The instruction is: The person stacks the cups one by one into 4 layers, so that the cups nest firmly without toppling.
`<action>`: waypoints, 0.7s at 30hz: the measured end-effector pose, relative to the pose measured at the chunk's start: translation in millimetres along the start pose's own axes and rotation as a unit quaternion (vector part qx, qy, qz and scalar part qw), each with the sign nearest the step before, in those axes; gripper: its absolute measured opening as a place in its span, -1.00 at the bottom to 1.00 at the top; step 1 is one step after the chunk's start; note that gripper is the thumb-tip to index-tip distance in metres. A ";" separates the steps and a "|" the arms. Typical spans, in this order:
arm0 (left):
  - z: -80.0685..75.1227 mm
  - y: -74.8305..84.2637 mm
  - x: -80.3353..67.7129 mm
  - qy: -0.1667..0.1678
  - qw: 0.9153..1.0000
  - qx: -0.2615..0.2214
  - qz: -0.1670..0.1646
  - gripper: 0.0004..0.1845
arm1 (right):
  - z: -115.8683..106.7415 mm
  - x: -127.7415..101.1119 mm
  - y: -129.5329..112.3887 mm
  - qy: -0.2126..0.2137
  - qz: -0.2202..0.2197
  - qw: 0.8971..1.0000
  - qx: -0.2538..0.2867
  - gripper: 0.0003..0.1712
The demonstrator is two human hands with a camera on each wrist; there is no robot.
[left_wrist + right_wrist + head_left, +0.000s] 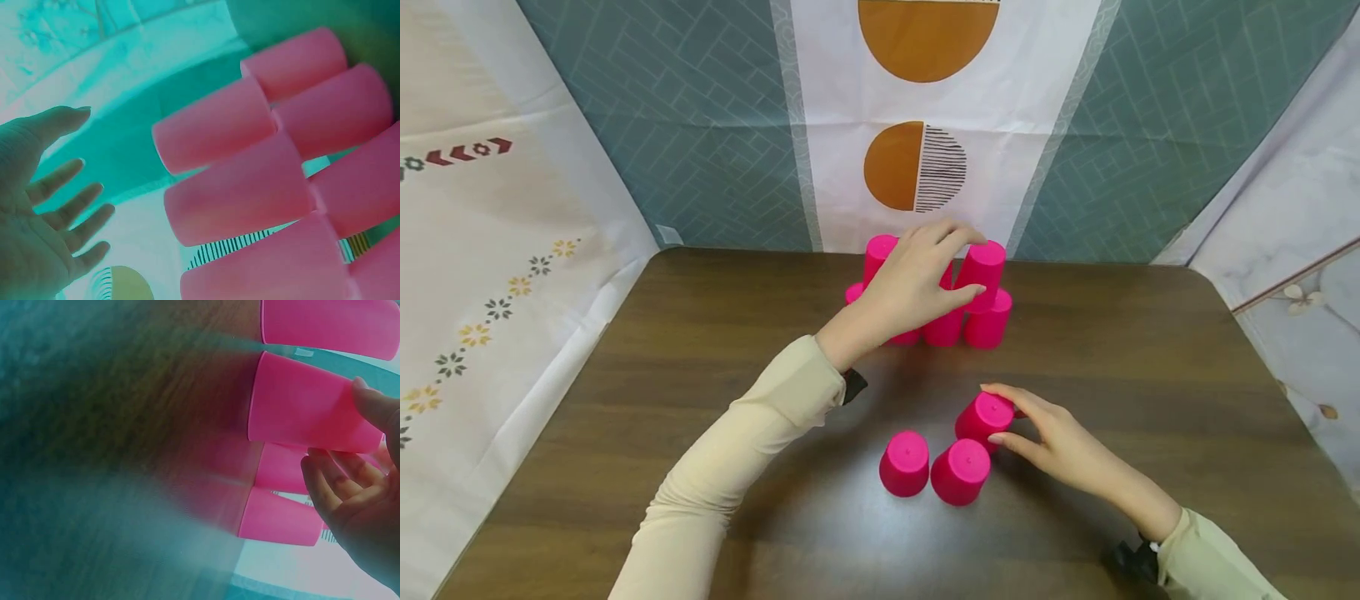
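Note:
At the back of the table, upside-down pink cups stand in two tiers, with an upper-right cup (982, 271) above a lower-right cup (989, 321). My left hand (910, 279) hovers around the upper tier, hiding some cups in the head view. In the left wrist view its fingers are spread, apart from the upper cups (215, 128), with nothing in the palm. Nearer the front, my right hand (1060, 433) grips an upside-down pink cup (981, 419) between thumb and fingers. Beside it, two more inverted cups stand, the left one (905, 462) and the right one (961, 472).
The brown wooden table (760, 308) ends at the back against a hanging green and white cloth (700, 150). Pale patterned cloths border it on the left (497, 250) and right (1292, 192). The left forearm's sleeve (730, 467) reaches across the table.

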State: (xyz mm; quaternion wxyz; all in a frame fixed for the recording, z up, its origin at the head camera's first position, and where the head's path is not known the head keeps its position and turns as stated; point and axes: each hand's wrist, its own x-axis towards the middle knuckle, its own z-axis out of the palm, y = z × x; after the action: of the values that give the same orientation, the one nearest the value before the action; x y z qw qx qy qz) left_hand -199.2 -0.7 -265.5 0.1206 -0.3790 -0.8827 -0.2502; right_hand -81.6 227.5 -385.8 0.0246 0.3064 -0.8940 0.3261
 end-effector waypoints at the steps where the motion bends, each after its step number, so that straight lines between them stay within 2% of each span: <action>1: -1.0 1.9 -9.3 0.002 1.000 -0.022 0.013 -0.47 | -0.6 -0.2 -0.2 -0.001 0.002 1.000 -0.001 -0.16; 3: -0.3 5.7 -29.9 -0.011 0.998 -0.062 0.032 -0.51 | -1.8 -0.2 -0.5 -0.007 0.009 1.000 0.000 -0.17; 5: 3.4 9.3 -52.1 -0.038 0.994 -0.098 0.040 -0.56 | -4.0 0.6 -1.1 -0.018 0.017 1.000 0.002 -0.18; 8: 9.9 12.5 -86.2 -0.092 0.988 -0.124 0.013 -0.59 | -7.9 5.1 -1.8 -0.031 0.026 0.999 0.003 -0.20; 10: 13.1 14.2 -103.9 -0.115 0.985 -0.129 -0.012 -0.60 | -12.5 9.2 -2.0 -0.031 0.031 0.999 0.002 -0.20; 12: 14.7 16.4 -115.4 -0.124 0.983 -0.136 -0.029 -0.61 | -19.0 12.6 -2.4 -0.026 0.031 0.999 -0.007 -0.20; 17: 12.8 23.0 -129.2 -0.125 0.978 -0.164 -0.039 -0.62 | -35.3 20.7 -7.3 -0.017 0.005 0.999 -0.042 -0.19; 19: 11.6 26.1 -137.4 -0.136 0.973 -0.179 -0.061 -0.57 | -40.8 25.0 -11.9 -0.017 -0.013 0.998 -0.056 -0.18; 21: 11.0 29.6 -148.4 -0.148 0.965 -0.193 -0.097 -0.51 | -47.0 30.5 -18.2 -0.018 -0.031 0.997 -0.067 -0.18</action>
State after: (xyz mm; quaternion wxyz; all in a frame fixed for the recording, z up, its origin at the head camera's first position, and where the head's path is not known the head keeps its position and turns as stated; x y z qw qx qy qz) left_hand -76.3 -67.8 -324.2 -0.1114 -0.3408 -0.8582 -0.3674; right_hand -103.4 228.5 -331.1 0.0385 0.3371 -0.9043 0.2591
